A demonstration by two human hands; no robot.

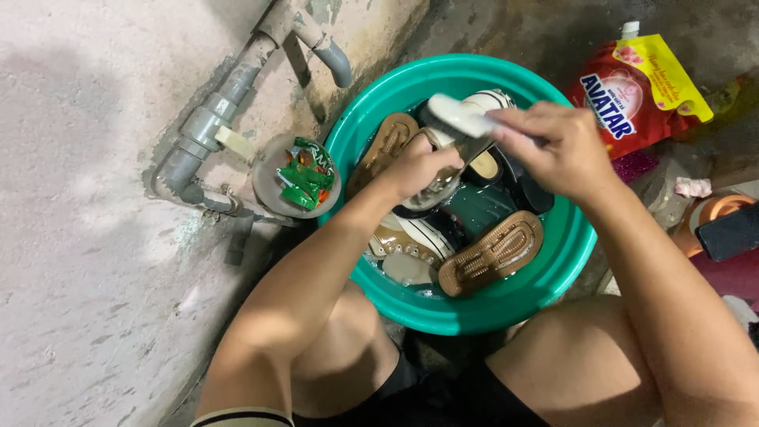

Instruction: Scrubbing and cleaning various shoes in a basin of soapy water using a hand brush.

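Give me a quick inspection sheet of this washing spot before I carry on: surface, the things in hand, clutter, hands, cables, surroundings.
Surface: bare concrete floor, rough and stained.
Job's things: green basin holding water, brown sandals and other shoes; one shoe held up over it; white brush on that shoe.
Clutter: red detergent pouch behind the basin; small dish with green sachets to its left.
Hands: left hand grips the shoe; right hand grips the brush.
Cables: nothing seen.
Surroundings: grey pipes along the wall; orange pot with a dark phone-like slab at the right edge.
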